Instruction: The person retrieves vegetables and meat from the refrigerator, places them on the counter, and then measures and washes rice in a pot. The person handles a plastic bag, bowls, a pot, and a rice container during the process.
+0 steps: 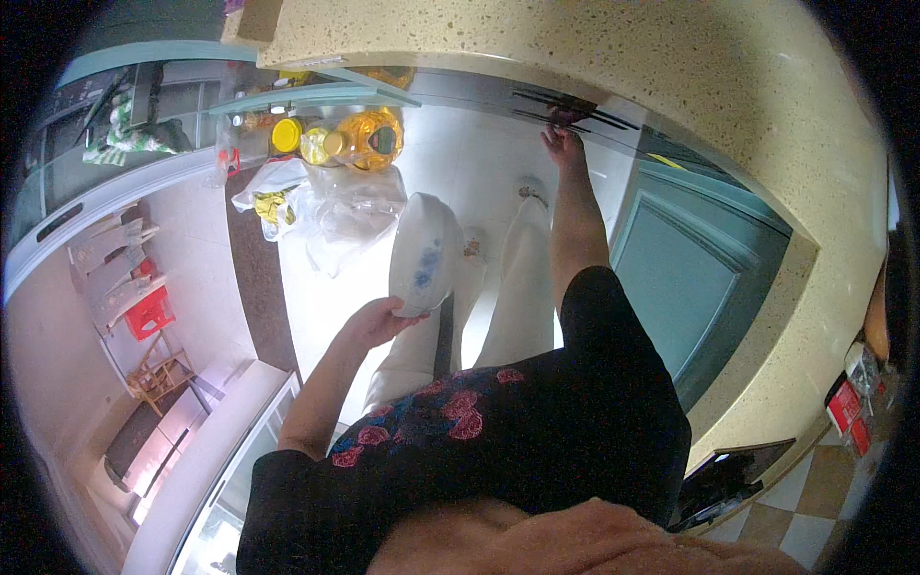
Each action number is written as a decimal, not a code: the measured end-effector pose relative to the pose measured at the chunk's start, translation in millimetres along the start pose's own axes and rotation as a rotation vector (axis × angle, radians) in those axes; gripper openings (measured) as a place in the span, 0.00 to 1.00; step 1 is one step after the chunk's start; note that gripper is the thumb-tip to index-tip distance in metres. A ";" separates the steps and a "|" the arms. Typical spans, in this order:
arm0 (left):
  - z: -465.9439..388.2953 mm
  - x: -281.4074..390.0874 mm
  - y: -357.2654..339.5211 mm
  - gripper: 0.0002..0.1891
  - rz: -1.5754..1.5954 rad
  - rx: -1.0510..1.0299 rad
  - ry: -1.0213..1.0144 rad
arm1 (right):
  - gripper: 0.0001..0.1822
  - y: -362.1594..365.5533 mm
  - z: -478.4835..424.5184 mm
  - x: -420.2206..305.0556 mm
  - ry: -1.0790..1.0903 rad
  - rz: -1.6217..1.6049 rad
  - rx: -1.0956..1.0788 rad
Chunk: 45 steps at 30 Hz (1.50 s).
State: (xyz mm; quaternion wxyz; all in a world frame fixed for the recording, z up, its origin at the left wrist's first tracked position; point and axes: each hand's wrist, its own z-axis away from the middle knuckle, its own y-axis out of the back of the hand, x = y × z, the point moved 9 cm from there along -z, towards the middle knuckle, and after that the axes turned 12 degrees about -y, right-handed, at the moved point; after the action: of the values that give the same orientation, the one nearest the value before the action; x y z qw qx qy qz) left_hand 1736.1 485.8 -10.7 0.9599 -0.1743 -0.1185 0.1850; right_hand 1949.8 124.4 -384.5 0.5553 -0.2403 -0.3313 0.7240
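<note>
My left hand [384,321] grips the near rim of a white ceramic dish [424,262] with blue flowers on it. The dish is tilted over my legs, and its far end points towards the cabinets. My right hand [564,140] is stretched out to a glossy dark front panel [489,97] under the countertop. Its fingers are at long dark slots [575,111] in that panel, where a dark reflection shows. Whether those fingers hold the panel's edge or only touch it is unclear.
A speckled beige countertop [546,36] overhangs the panel. An ajar teal cabinet door [316,97] stands left, near an oil bottle [370,140], yellow-lidded jars [286,134] and plastic bags [345,208] on the floor. Right is a teal cabinet [697,266]. A sliding-door frame [215,460] stands lower left.
</note>
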 end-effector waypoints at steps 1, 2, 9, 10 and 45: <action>2.7 -1.9 -1.8 0.25 0.000 0.044 -0.037 | 0.15 3.4 11.6 4.9 0.064 0.074 0.324; -8.8 -7.5 19.4 0.27 -0.089 0.023 -0.034 | 0.18 -0.4 13.1 9.3 0.046 0.002 0.277; -20.0 22.1 -6.0 0.29 -0.330 0.040 -0.131 | 0.19 -38.3 -20.4 20.4 -0.037 0.215 -0.097; -22.3 26.7 -10.8 0.30 -0.412 0.039 -0.160 | 0.20 -35.1 -22.5 19.8 -0.005 0.188 -0.137; -283.2 75.7 -62.9 0.23 -0.549 -0.052 -0.376 | 0.13 68.6 159.7 180.7 -0.231 0.391 0.314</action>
State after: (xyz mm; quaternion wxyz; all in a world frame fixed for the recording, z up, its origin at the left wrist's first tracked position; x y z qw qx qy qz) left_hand 1906.9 378.7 -232.5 0.9305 -0.1230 -0.3406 -0.0547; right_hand 1742.9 253.2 -325.9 0.3941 -0.1266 -0.2236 0.8824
